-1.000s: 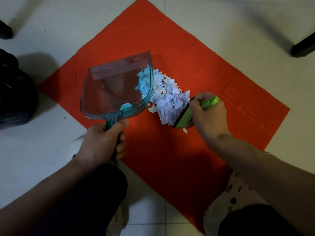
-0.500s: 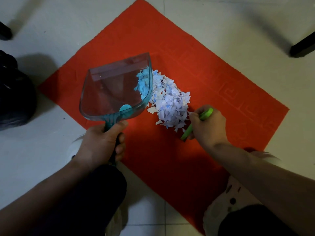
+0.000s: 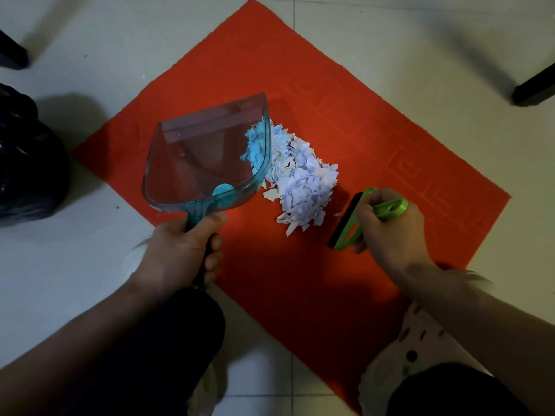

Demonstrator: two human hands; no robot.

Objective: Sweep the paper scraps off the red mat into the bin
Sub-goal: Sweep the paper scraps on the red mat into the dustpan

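Green brush clenched in right hand, just right of paper scraps heaped mid red mat; teal dustpan gripped by left hand, mouth touching heap's left side. Nearer: right hand.

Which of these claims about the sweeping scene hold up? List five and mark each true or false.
1. The left hand grips the teal dustpan by its handle. True.
2. The right hand holds a green brush. True.
3. The brush is pressed into the paper scraps. False: a gap of red mat shows between them.
4. All scraps are inside the dustpan. False: most lie piled on the mat at its lip.
5. The pile sits on the white floor tiles. False: it is on the mat.
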